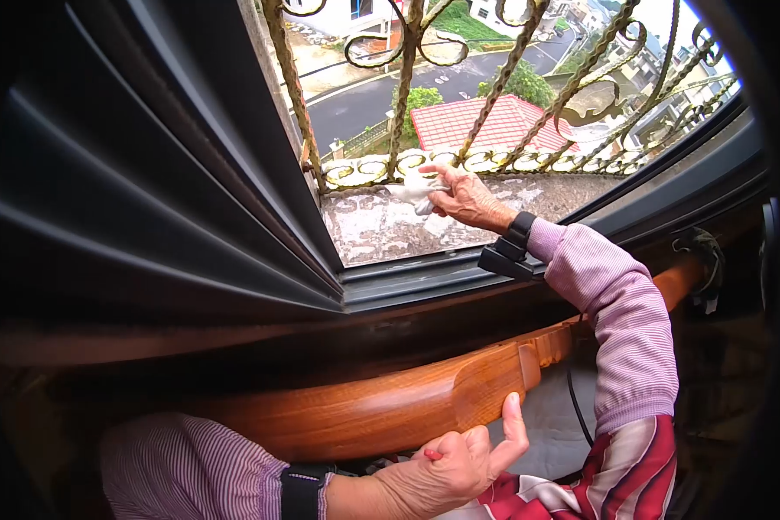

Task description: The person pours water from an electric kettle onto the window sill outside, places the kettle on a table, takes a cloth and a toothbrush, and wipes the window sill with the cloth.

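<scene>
My right hand (470, 199) reaches out through the window and grips a crumpled white cloth (414, 189). The cloth is at the foot of the metal grille (405, 95), just above the worn outer sill (381, 227). A black band with a box-like piece sits on that wrist. Low in the view, my left hand (459, 464) is beside a polished wooden rail (364, 403). Most of its fingers are curled and one points up near the wood. A small red tip (432, 454) shows at the curled fingers; what it belongs to is hidden.
A dark window frame (416, 282) runs between the sill and the wooden rail, with a dark ridged panel (165, 173) on the left. Dark fabric (706, 251) hangs at the right. Beyond the grille, far below, are a road and a red roof (485, 121).
</scene>
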Available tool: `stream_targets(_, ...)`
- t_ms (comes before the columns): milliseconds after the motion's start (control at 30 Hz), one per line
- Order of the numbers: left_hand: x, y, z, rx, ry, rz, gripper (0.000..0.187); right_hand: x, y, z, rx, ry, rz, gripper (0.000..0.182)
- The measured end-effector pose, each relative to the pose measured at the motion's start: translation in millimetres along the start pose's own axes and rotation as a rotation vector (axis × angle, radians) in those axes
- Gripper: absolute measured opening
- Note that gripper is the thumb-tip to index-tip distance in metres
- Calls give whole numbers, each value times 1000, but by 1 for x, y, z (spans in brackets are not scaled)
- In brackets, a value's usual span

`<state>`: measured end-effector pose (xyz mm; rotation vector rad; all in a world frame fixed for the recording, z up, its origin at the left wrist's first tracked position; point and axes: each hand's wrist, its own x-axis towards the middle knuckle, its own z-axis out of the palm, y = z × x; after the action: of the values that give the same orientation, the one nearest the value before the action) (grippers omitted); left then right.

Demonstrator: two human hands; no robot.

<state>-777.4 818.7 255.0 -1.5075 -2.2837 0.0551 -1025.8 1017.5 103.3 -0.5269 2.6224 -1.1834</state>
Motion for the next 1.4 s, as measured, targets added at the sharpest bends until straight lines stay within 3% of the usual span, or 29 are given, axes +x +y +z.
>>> stream_targets(67,-1,8,5,-25,9,-53,38,3,5,0,-165,-129,-16,29)
stream_targets(100,-2,10,7,-35,7,-67,40,-1,0,11,-72,-111,-17,25)
stream_targets(200,-2,11,7,-56,12,-88,41,4,15,62,-72,-236,-405,22)
stream_targets(267,-1,10,6,-71,14,-76,40,6,18,83,-173,-493,-504,21)
stream_targets(300,0,8,7,-65,11,-73,40,7,18,83,-261,-461,-562,17)
stream_targets(433,0,4,8,-48,12,-52,38,1,25,51,-642,-486,-568,8)
stream_targets(500,-1,2,7,-38,22,-40,37,-6,57,29,-784,-317,-541,11)
stream_targets(567,-2,2,6,-26,30,-22,36,-10,96,2,-1271,-230,-371,13)
stream_targets(600,-1,2,7,-25,28,-21,36,-12,97,-15,-1495,-336,-391,14)
stream_targets(667,-1,2,7,-9,28,-9,35,-1,82,-27,-1195,-474,-20,15)
stream_targets(700,-1,2,6,-12,32,-11,34,1,75,-18,-1153,-328,-113,22)
stream_targets(733,0,2,5,-15,30,-10,34,1,69,-2,-978,-76,-405,25)
stream_targets(767,0,3,5,-15,30,-5,33,6,34,9,-876,-153,-417,20)
stream_targets(800,1,2,6,-12,27,-1,33,13,19,28,-790,-97,-596,12)
stream_targets(867,2,2,6,-12,25,4,32,21,1,72,-613,-168,-735,10)
stream_targets(900,2,2,6,-8,24,4,31,31,15,104,-740,-183,-956,12)
stream_targets(933,2,2,7,-2,24,11,31,32,19,122,-700,-350,-955,16)
stream_targets(1000,2,0,7,-2,22,13,30,31,17,127,-848,-424,-852,27)
stream_targets(1100,4,1,9,7,16,5,29,42,38,116,-832,-83,-905,42)
stream_targets(1200,5,1,8,17,14,17,28,59,43,94,-1021,-111,-631,29)
stream_targets(1267,6,2,7,16,13,23,27,66,40,84,-1177,-263,-565,15)
stream_targets(1300,6,2,6,17,15,25,26,59,24,71,-1075,-174,-501,12)
stream_targets(1333,6,2,5,21,14,27,26,61,12,64,-1057,-232,-498,11)
stream_targets(1400,7,2,4,30,14,27,25,59,7,74,-797,-20,-562,11)
